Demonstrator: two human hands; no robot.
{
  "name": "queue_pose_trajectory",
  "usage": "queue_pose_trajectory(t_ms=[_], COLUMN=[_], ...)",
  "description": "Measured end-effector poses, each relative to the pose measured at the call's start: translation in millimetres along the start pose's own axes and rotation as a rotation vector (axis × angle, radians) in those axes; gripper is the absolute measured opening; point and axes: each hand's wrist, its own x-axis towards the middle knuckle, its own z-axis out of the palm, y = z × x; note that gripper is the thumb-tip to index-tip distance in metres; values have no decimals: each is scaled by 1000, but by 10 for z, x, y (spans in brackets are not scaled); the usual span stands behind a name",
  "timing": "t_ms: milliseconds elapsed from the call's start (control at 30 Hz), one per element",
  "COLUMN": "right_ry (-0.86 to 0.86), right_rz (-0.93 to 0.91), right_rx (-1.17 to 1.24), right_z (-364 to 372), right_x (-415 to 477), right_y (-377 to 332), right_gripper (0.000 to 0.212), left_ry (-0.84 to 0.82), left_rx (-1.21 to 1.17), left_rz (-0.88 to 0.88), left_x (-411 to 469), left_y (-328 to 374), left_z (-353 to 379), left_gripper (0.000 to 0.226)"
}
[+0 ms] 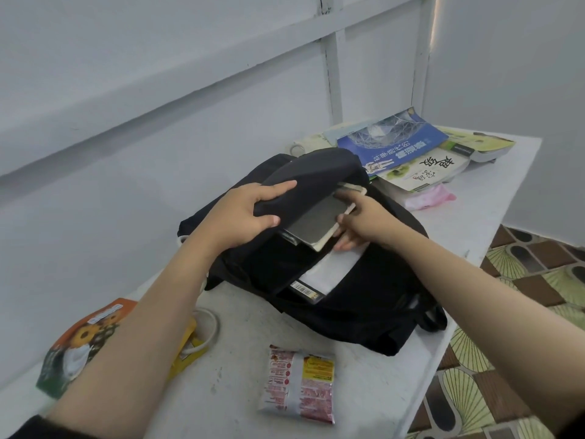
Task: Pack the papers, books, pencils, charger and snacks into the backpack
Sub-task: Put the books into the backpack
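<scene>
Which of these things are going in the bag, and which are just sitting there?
For packing:
- black backpack, flap held up by the left hand
- grey book, held by the right hand
- blue book on the stack
- red snack packet
- orange snack bag
- white cable

Just lying about:
- white mug
- pink wrapper, probably

We're riding on the person's head, one wide-angle view tipped forward and down, close over the white table (240,359), backpack (364,299) near centre at arm's reach, wall (158,90) up top, tiled floor (506,375) off right.
</scene>
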Motion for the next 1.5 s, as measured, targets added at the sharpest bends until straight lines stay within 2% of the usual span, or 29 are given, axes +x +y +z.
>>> queue_pose_trajectory(t_ms=[100,200,267,367,467,800,967,1233,1500], right_ry=[301,426,424,243,103,5,-2,-18,-57], right_rz=[-170,-294,-363,-340,-275,-302,-283,-364,-365], right_rx=[-469,-743,-828,-927,-962,-1078,-1033,-1149,-1168], right_z=[41,153,244,363,417,479,577,632,638], right_x=[106,36,-60,-179,-205,49,-142,-177,-110], right_y=[49,193,281,385,429,299,365,393,372], right_gripper=[33,22,24,45,55,58,59,57,56], left_ry=[7,20,29,30,31,41,52,64,60], left_rx=[-8,-20,-35,-50,-37,9,-5,24,39], left_rz=[2,2,6,2,7,37,30,33,23], left_x=[-8,-32,-46,-43,-43,-57,-88,-97,-96], left_y=[-24,-57,-75,-85,-55,-33,-39,-4,-28], left_z=[20,49,57,53,49,46,69,90,122], left_gripper=[67,67,67,67,67,63,63,62,65])
